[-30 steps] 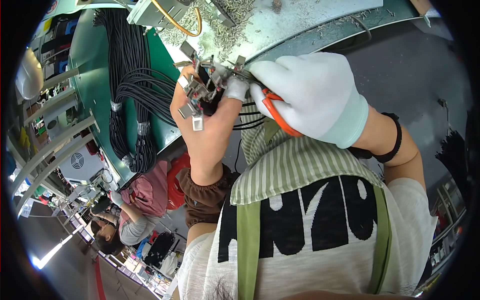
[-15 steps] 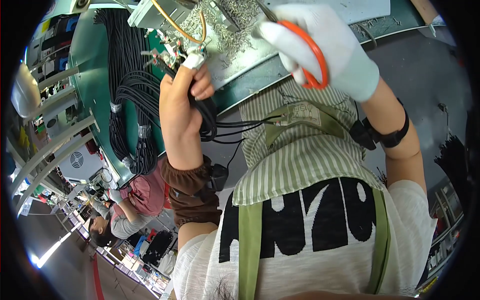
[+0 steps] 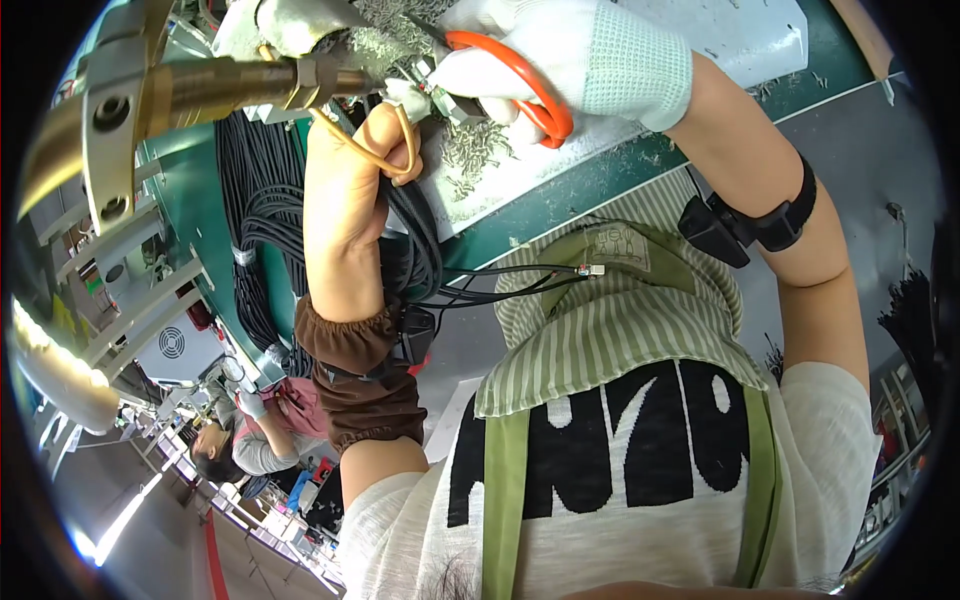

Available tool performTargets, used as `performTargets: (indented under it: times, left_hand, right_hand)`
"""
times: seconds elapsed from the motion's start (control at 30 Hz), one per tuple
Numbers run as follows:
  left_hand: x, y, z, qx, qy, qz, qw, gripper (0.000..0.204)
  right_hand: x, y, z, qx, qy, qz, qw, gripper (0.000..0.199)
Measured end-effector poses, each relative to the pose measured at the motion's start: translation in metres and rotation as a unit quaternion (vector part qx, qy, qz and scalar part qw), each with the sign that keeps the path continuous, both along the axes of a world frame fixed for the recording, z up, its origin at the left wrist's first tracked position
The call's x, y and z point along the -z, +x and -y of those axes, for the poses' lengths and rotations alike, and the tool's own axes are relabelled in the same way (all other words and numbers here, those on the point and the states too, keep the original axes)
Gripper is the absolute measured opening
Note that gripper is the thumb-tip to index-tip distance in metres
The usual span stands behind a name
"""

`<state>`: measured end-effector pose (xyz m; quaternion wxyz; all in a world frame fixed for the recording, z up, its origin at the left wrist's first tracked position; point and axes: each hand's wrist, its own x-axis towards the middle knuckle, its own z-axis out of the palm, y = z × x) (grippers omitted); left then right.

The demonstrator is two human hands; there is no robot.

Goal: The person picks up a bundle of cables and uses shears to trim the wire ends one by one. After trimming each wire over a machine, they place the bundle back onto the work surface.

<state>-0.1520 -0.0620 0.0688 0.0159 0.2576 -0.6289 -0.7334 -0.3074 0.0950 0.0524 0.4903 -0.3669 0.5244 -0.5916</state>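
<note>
My left hand (image 3: 348, 170) is closed round a bundle of black cables (image 3: 408, 235), with a white cover on a fingertip. Stripped cable ends (image 3: 415, 75) stick out just past its fingers. In a white glove, my right hand (image 3: 560, 65) holds scissors with red looped handles (image 3: 545, 95), right against those ends; the glove and cable ends mostly hide the blades. Below both hands, small cut clippings (image 3: 470, 155) lie heaped on a white board (image 3: 490, 195). Some cables trail from the bundle over my striped apron (image 3: 590, 330), ending in a small connector (image 3: 592, 270).
A brass-coloured pipe with a metal clamp (image 3: 190, 95) crosses the upper left, close to my left hand. More bundled black cables (image 3: 260, 180) lie on the green table (image 3: 185, 190). At the lower left, another person (image 3: 270, 435) sits working.
My right hand has come left and brought the scissors to the cable ends by my left hand. The view has shifted, and the brass pipe now shows in front.
</note>
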Motion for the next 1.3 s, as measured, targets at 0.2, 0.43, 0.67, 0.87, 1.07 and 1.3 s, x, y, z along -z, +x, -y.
performTargets:
  times: [0.2,0.43,0.67,0.87,1.07,1.3]
  left_hand:
    - [0.000,0.007,-0.005,-0.015,0.027,-0.014,0.999,0.026]
    - [-0.006,0.006,-0.016,-0.047,-0.035,0.004,0.998,0.036]
    - [-0.013,0.003,-0.016,-0.026,-0.112,0.027,0.993,0.034]
    - [0.000,0.010,-0.019,-0.033,-0.001,-0.029,0.999,0.023]
    - [-0.001,0.023,-0.067,-0.354,0.009,-0.025,0.935,0.018]
    - [-0.007,0.073,-0.090,0.004,-0.096,-0.069,0.993,0.020]
  right_hand:
    - [-0.007,-0.009,-0.001,-0.043,-0.017,-0.062,0.997,0.024]
    - [-0.015,-0.009,-0.002,-0.054,0.003,-0.033,0.998,0.029]
    - [-0.019,-0.006,-0.003,-0.075,0.030,0.010,0.997,0.034]
    - [-0.018,-0.005,-0.005,-0.069,0.031,0.092,0.993,0.033]
    - [-0.025,0.018,-0.027,0.044,0.059,-0.169,0.983,0.023]
    - [-0.045,0.036,-0.053,0.255,-0.045,-0.555,0.791,0.031]
